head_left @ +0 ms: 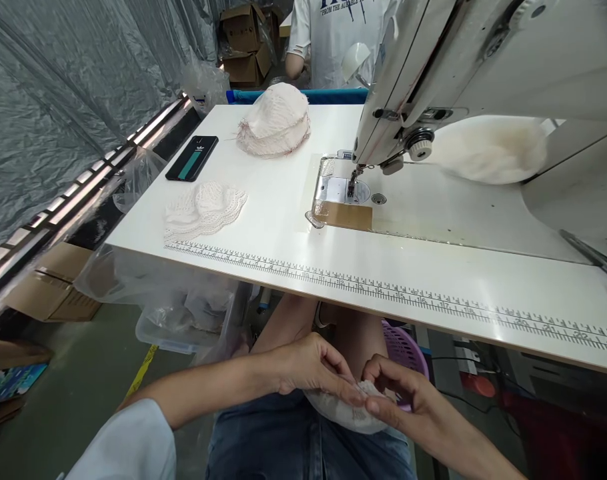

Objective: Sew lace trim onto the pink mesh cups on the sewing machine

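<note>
Over my lap, a piece of white fabric [351, 415] is pinched between both hands below the table's front edge. My left hand [321, 373] closes thumb and fingertips on its upper edge from the left. From the right, my right hand [401, 393] grips the same edge, its fingertips close to the left ones. The fingers hide part of the fabric. On the table above lie a white lace piece [203, 210] and a pale cloth hat [276, 120] with frayed edges.
A sewing machine [398, 120] stands on the white table [273, 227], which has a printed ruler along its front. A phone [192, 159] lies at left, scissors [591, 253] at right. A purple basket [406, 347] sits below. Another person [341, 47] is across the table.
</note>
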`<state>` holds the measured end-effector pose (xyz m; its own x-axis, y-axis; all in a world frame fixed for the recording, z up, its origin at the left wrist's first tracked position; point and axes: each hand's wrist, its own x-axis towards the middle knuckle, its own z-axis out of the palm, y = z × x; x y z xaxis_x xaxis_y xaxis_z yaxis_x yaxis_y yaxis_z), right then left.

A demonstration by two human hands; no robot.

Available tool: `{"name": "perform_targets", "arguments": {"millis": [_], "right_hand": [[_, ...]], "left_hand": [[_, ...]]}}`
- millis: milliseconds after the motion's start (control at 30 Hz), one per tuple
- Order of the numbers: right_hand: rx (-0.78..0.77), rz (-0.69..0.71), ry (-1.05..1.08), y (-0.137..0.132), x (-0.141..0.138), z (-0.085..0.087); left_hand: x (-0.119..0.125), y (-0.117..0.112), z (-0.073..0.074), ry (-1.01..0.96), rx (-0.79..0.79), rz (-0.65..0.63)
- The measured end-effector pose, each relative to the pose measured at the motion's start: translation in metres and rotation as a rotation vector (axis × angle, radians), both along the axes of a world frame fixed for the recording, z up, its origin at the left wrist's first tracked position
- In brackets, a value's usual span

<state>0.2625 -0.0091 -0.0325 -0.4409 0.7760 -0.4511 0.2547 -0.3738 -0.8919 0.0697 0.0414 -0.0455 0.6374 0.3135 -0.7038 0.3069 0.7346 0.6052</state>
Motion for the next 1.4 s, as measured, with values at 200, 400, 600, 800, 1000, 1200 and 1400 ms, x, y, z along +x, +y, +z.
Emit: {"name": "perform_targets", "arguments": {"millis": [200,400,600,800,1000,1200,1400], "right_hand": [[-0.054,0.013,0.063,0.001,-0.004,0.003],[-0.107,0.021,0.114,0.0,-0.002,0.002],[-0.001,0.057,0.054,-0.005,-0.002,-0.003],[-0.037,0.024,0.048,-0.007,-0.003,-0.003],[0.042,0.04,-0.085,-0.012,0.004,-0.004],[0.155,0.013,-0.181,-0.017,0.004,-0.001],[0.223,-0.009,-0.268,-0.023,0.006,-0.003]], "left_hand": [[0.001,-0.001,0.012,-0.022,0.013,0.048],[0.0,-0.002,0.012,-0.035,0.014,0.026],[-0.001,-0.005,0.01,-0.066,0.089,0.025],[0.0,-0.005,0.015,-0.042,0.171,0.011],[0.001,-0.005,0.011,-0.027,0.191,0.008],[0.002,-0.01,0.01,-0.054,0.246,0.033],[0.007,-0.013,0.013,-0.037,0.307,0.015]]}}
